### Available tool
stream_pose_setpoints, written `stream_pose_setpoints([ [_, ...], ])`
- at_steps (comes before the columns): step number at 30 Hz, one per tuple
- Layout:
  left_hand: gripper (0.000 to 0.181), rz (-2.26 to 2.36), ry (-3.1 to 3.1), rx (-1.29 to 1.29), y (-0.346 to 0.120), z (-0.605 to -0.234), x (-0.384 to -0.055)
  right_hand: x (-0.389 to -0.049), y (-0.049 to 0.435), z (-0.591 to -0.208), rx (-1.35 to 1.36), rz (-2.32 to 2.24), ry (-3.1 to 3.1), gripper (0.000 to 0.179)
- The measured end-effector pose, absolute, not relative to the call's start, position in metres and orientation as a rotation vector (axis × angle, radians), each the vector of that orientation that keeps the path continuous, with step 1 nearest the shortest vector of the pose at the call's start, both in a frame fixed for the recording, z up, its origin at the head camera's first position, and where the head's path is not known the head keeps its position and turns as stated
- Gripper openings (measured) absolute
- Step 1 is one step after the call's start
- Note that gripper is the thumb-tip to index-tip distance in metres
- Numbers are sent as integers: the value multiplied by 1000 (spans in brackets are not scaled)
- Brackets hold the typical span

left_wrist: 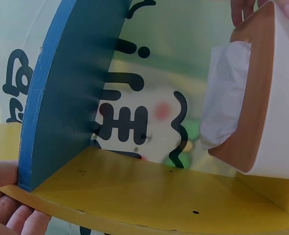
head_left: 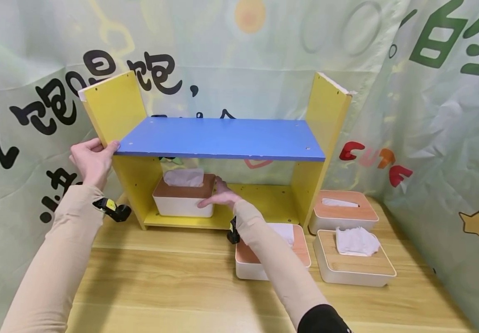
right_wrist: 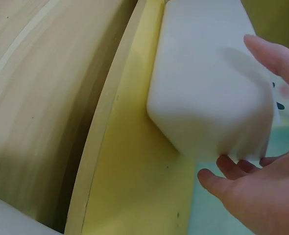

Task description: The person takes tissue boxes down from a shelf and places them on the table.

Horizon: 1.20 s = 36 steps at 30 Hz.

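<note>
At the left end of the shelf unit, my left hand [head_left: 94, 159] grips the yellow side panel [head_left: 119, 106] where it meets the blue board [head_left: 223, 136]. Its thumb lies by the blue board's front corner, the fingers on the panel's outer face. A white tissue box [head_left: 183, 206] with a brown wooden lid stands on the lower yellow shelf near the left panel, tissue sticking up. My right hand [head_left: 223, 194] is at that box's right end, fingertips touching the end wall. The right thumb [right_wrist: 272, 54] is spread over the front face, its shadow falling on it.
In front of the unit stands a tissue box [head_left: 251, 269], partly covered by my right forearm. Right of the unit are two more, a brown-lidded box [head_left: 343, 210] behind a light-wood-lidded box [head_left: 358, 273]. A printed cloth [head_left: 443, 152] hangs behind and beside the wooden table [head_left: 173, 286].
</note>
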<state>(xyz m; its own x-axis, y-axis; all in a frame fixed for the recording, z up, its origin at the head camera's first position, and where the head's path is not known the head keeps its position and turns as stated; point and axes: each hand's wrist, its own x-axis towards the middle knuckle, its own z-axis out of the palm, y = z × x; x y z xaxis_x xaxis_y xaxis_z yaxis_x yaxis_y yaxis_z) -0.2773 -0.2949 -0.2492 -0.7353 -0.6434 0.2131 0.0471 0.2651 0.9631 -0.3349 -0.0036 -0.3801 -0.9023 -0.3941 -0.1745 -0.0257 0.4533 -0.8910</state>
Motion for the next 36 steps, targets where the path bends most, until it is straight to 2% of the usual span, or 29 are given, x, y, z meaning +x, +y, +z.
stream_pose_setpoints([
  [25, 48, -1528, -1929, 484, -294, -250, -276, -345, -3, -390, -496, -1336, 2417, 123],
  [36, 48, -1532, -1931, 497, -294, -251, -277, -355, -7, -398, -488, -1273, 2430, 130],
])
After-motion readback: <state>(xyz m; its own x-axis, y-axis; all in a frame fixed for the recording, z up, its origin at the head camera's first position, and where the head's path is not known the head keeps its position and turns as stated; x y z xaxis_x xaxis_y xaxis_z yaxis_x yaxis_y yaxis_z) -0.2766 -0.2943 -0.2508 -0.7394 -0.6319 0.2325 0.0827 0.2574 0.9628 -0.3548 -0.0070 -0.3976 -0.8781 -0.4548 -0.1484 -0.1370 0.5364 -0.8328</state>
